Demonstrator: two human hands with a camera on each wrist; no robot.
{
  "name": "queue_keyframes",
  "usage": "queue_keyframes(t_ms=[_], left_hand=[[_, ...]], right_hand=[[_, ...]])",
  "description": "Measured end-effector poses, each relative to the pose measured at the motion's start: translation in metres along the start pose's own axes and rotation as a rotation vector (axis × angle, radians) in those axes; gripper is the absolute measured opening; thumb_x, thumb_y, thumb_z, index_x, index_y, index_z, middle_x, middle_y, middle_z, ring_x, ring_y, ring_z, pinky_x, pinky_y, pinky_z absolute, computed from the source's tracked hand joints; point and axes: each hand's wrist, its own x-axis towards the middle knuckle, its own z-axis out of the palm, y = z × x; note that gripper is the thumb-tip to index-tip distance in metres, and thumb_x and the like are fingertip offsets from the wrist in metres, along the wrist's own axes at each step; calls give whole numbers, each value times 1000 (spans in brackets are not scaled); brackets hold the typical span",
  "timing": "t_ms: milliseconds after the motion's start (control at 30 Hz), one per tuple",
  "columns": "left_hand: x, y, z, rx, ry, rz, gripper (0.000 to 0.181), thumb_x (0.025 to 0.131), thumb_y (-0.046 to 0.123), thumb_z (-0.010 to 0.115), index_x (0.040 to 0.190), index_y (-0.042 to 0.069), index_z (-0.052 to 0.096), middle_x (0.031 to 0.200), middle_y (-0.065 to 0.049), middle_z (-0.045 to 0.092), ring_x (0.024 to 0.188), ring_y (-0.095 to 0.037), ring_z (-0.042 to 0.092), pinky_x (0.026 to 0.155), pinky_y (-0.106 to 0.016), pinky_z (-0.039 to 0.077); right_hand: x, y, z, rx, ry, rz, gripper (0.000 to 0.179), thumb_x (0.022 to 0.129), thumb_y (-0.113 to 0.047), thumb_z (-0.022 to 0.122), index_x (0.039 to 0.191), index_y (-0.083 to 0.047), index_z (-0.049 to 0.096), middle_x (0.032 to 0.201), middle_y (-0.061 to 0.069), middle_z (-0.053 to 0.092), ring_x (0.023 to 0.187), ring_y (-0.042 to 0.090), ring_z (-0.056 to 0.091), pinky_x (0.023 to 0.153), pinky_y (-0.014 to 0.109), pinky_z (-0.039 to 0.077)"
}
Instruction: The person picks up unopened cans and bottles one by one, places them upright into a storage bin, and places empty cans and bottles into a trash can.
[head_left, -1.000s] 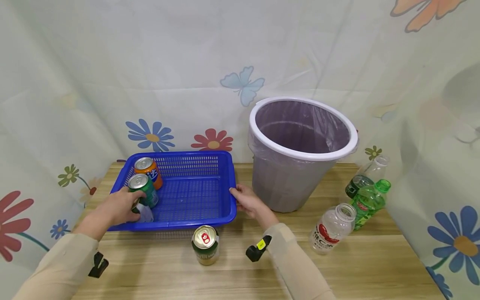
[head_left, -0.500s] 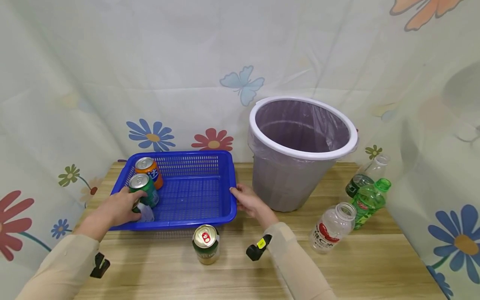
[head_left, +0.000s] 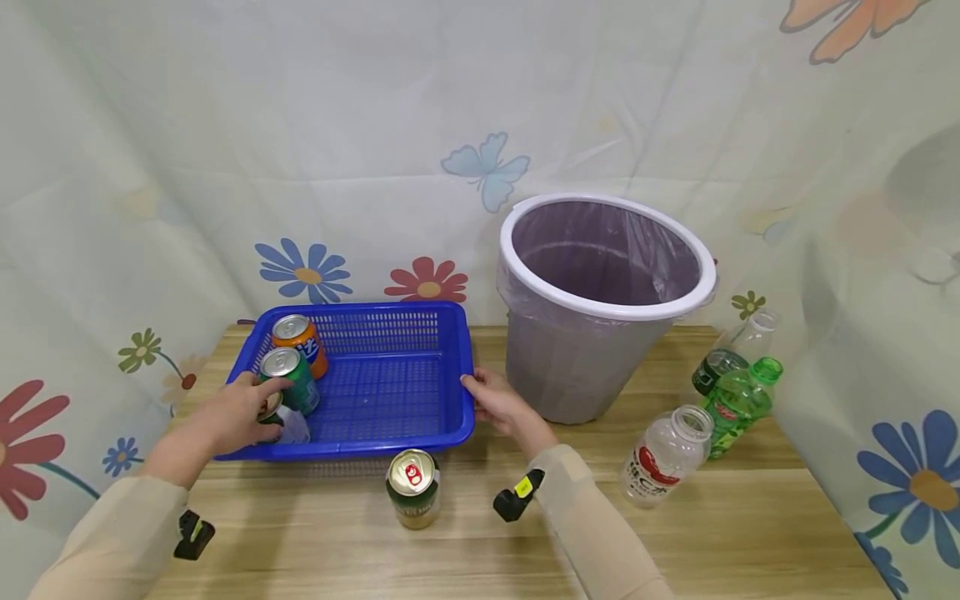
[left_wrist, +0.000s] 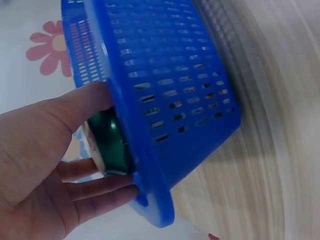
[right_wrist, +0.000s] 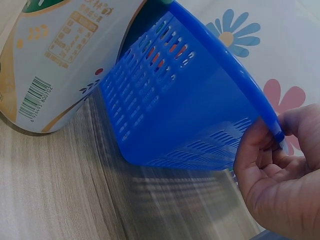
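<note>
A blue plastic basket holds an orange can, a green can and a dark green can near its left side. My left hand reaches over the basket's front left corner, thumb and loosely spread fingers on either side of the dark green can. In the left wrist view there is space between palm and can. My right hand grips the basket's right rim, thumb on top and fingers curled beneath, as the right wrist view shows. A gold-topped green can stands upright just in front of the basket.
A grey bin with a white rim and clear liner stands right of the basket. Farther right are a clear bottle with a red label, a green bottle and a dark-labelled bottle. A flowered curtain hangs behind the table.
My left hand has loosened and drawn slightly left, so more of the dark green can's top shows. The right hand keeps its grip, and the basket stays in place.
</note>
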Motion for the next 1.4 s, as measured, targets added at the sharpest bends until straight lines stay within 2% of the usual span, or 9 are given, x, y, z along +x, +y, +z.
queue_keyframes(t_ms=[67, 233, 433, 767, 900, 1033, 1133, 1267, 1400], left_hand=[[-2, 0, -3, -11, 7, -4, 62, 76, 25, 74, 129, 7, 48, 105, -29, 47, 75, -27, 54, 59, -41, 51], [-6, -1, -9, -12, 61, 10, 63, 72, 26, 77, 125, 5, 51, 105, -26, 50, 86, -35, 56, 65, -48, 52], [-10, 0, -16, 12, 112, 40, 59, 71, 25, 78, 120, 2, 55, 103, -23, 52, 84, -33, 57, 65, -46, 53], [-18, 9, -24, 78, 175, 48, 48, 73, 25, 77, 111, 2, 59, 99, -17, 57, 86, -34, 58, 63, -45, 53], [-19, 14, -24, 85, 215, 77, 40, 73, 24, 76, 105, 5, 62, 92, -11, 58, 75, -25, 58, 57, -38, 52], [-20, 20, -22, 118, 256, 126, 34, 73, 25, 77, 99, 8, 63, 85, -6, 57, 64, -15, 53, 47, -27, 44], [-20, 27, -20, 127, 271, 158, 30, 73, 23, 77, 96, 10, 62, 81, -3, 55, 60, -11, 50, 44, -24, 38], [-21, 35, -17, 118, 295, 176, 28, 73, 22, 77, 94, 11, 62, 83, -3, 56, 67, -14, 53, 54, -30, 46], [-22, 43, -13, 117, 339, 203, 26, 72, 21, 77, 92, 12, 63, 83, -2, 56, 71, -16, 56, 59, -34, 49]], right_hand=[[0, 0, 0, 2, 1, 2, 39, 97, -18, 41, 128, 6, 41, 119, 29, 52, 102, 35, 58, 72, 34, 55], [1, 0, 0, 2, 8, -1, 38, 97, -18, 40, 127, 6, 42, 118, 28, 53, 97, 31, 59, 71, 33, 55], [0, 0, 0, 0, 16, 4, 35, 97, -17, 41, 124, 6, 44, 115, 27, 55, 90, 25, 61, 69, 33, 55], [2, 2, -1, 26, 12, -13, 34, 96, -16, 43, 121, 6, 46, 105, 21, 59, 81, 18, 60, 68, 31, 55], [2, 2, -1, 29, 11, -10, 34, 96, -16, 42, 122, 6, 46, 107, 22, 58, 81, 18, 61, 67, 31, 55], [2, 2, -1, 29, 11, -4, 34, 96, -17, 42, 121, 5, 46, 109, 23, 57, 82, 18, 61, 67, 30, 55], [2, 1, -1, 26, 11, 3, 34, 96, -17, 43, 122, 5, 46, 110, 24, 57, 82, 18, 60, 67, 30, 54], [1, 1, -1, 19, 11, -3, 35, 96, -17, 42, 123, 5, 45, 111, 24, 57, 83, 19, 61, 67, 30, 55], [0, 1, -1, 21, 7, 0, 36, 96, -17, 43, 124, 5, 45, 114, 26, 56, 84, 19, 61, 67, 30, 55]])
